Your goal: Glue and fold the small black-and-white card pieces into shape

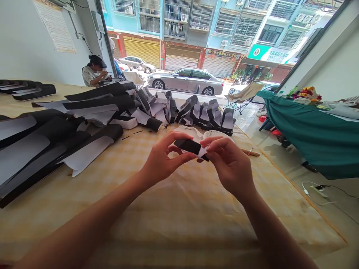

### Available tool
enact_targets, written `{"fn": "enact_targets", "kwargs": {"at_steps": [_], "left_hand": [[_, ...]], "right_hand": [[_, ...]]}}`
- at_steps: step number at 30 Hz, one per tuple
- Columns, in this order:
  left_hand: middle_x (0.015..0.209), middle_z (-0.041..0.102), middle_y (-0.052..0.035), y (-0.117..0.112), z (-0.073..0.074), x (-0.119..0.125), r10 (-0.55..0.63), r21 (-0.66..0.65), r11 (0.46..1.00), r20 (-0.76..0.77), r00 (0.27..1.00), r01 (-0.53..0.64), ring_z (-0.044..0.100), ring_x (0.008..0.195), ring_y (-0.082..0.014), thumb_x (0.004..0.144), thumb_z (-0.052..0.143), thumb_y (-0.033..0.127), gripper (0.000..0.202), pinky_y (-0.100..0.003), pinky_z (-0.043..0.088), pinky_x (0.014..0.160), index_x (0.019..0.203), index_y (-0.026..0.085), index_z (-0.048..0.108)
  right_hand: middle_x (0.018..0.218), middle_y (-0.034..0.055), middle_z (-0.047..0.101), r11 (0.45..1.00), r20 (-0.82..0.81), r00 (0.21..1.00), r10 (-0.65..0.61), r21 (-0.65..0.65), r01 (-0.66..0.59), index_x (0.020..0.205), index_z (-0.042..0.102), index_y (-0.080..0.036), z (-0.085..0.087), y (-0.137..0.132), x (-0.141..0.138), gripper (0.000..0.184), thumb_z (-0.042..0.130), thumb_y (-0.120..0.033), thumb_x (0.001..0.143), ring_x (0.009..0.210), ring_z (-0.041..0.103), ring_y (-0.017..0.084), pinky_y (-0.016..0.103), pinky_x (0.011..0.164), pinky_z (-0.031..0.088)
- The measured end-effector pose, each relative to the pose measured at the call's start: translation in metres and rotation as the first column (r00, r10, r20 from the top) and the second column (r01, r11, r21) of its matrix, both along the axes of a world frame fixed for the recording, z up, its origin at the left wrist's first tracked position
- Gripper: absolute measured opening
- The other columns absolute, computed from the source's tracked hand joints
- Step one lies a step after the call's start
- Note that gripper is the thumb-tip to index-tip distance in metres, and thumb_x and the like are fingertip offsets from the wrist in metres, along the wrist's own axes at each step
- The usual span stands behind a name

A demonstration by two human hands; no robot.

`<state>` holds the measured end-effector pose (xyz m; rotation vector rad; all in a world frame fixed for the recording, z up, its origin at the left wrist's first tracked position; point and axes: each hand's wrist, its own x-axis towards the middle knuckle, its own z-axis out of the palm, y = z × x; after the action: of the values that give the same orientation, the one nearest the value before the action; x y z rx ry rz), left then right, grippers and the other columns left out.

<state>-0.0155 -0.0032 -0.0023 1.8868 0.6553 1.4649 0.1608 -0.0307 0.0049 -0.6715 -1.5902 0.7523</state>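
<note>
Both my hands are raised above the table's middle and hold one small black strip point(188, 146) with a white underside. My left hand point(162, 158) pinches the strip's left end between thumb and fingers. My right hand point(228, 164) pinches the right end, where a white corner peels away from the black layer. The strip hangs a little above the yellow checked tablecloth point(174, 209).
Piles of black-and-white cut pieces point(70, 123) cover the table's left and far side, with folded ones point(202, 114) at the far edge. A pencil point(249, 152) lies right of my hands. A person point(94, 71) sits far left. A green-covered table point(314, 127) stands right.
</note>
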Motion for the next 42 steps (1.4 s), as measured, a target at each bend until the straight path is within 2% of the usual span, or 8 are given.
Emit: {"fn": "enact_targets", "kwargs": {"at_steps": [4,7,14,22,29,34,38,42], "left_hand": [[0.104,0.060,-0.0056,-0.001,0.001,-0.001,-0.018,-0.009,1.000,0.001,1.000,0.018,0.059,0.100,-0.0181,0.073,0.072,0.024,0.032,-0.025,0.054,0.075,0.102,0.022,0.060],[0.105,0.060,-0.0054,-0.002,0.002,-0.002,-0.063,-0.016,0.998,-0.008,0.998,0.063,0.058,0.102,-0.0185,0.073,0.072,0.023,0.033,-0.026,0.054,0.077,0.103,0.023,0.060],[0.105,0.061,-0.0062,-0.001,0.002,-0.004,-0.113,-0.023,0.993,-0.013,0.994,0.112,0.058,0.102,-0.0192,0.072,0.073,0.022,0.033,-0.027,0.055,0.078,0.103,0.023,0.061],[0.104,0.062,-0.0070,-0.002,0.006,-0.004,-0.142,-0.044,0.989,0.000,0.990,0.142,0.059,0.099,-0.0184,0.073,0.073,0.022,0.033,-0.027,0.055,0.077,0.104,0.022,0.063],[0.105,0.061,-0.0067,-0.002,0.004,-0.004,-0.184,-0.039,0.982,-0.035,0.982,0.182,0.059,0.100,-0.0191,0.072,0.073,0.021,0.035,-0.026,0.055,0.076,0.106,0.024,0.063],[0.107,0.061,-0.0075,0.000,0.001,-0.004,-0.189,-0.015,0.982,-0.062,0.980,0.189,0.060,0.102,-0.0206,0.071,0.074,0.021,0.036,-0.028,0.056,0.077,0.105,0.024,0.064],[0.107,0.061,-0.0073,0.000,0.000,-0.004,-0.184,-0.028,0.983,-0.077,0.980,0.182,0.060,0.102,-0.0203,0.071,0.074,0.021,0.036,-0.028,0.056,0.078,0.106,0.024,0.065],[0.105,0.061,-0.0069,0.000,0.001,-0.003,-0.175,-0.053,0.984,-0.057,0.983,0.172,0.060,0.100,-0.0194,0.071,0.073,0.021,0.037,-0.027,0.056,0.077,0.107,0.024,0.064]], "right_hand": [[0.096,0.0026,0.065,0.998,-0.096,0.995,0.023,-0.050,-0.028,0.097,0.058,-0.023,0.001,0.001,0.003,0.010,0.051,-0.020,0.090,0.079,0.064,0.014,0.030,0.067,0.058],[0.087,0.0014,0.068,0.991,-0.142,0.990,0.012,-0.128,-0.030,0.093,0.062,-0.023,0.001,0.002,0.008,0.008,0.055,-0.022,0.088,0.076,0.066,0.014,0.028,0.065,0.058],[0.078,0.0012,0.068,0.973,-0.119,0.992,0.039,-0.222,-0.065,0.082,0.069,-0.022,0.001,0.005,0.017,0.009,0.062,-0.026,0.084,0.066,0.066,0.014,0.027,0.062,0.056],[0.075,-0.0011,0.070,0.968,-0.111,0.991,0.075,-0.230,-0.099,0.082,0.069,-0.023,0.002,0.005,0.019,0.004,0.066,-0.025,0.081,0.063,0.068,0.012,0.023,0.061,0.058],[0.066,-0.0032,0.070,0.946,-0.092,0.987,0.134,-0.285,-0.155,0.079,0.070,-0.023,0.006,0.007,0.019,0.001,0.069,-0.023,0.078,0.055,0.067,0.011,0.020,0.053,0.058],[0.066,-0.0027,0.070,0.920,-0.042,0.989,0.143,-0.362,-0.148,0.077,0.070,-0.022,0.007,0.008,0.021,0.005,0.074,-0.023,0.073,0.057,0.068,0.012,0.021,0.055,0.059],[0.064,-0.0032,0.068,0.931,-0.038,0.992,0.119,-0.344,-0.125,0.073,0.067,-0.021,0.007,0.009,0.021,0.008,0.075,-0.022,0.071,0.055,0.067,0.011,0.021,0.054,0.058],[0.072,-0.0022,0.067,0.974,-0.019,0.999,0.042,-0.222,-0.046,0.076,0.066,-0.022,0.006,0.009,0.018,0.007,0.072,-0.021,0.075,0.060,0.066,0.011,0.022,0.055,0.057]]}}
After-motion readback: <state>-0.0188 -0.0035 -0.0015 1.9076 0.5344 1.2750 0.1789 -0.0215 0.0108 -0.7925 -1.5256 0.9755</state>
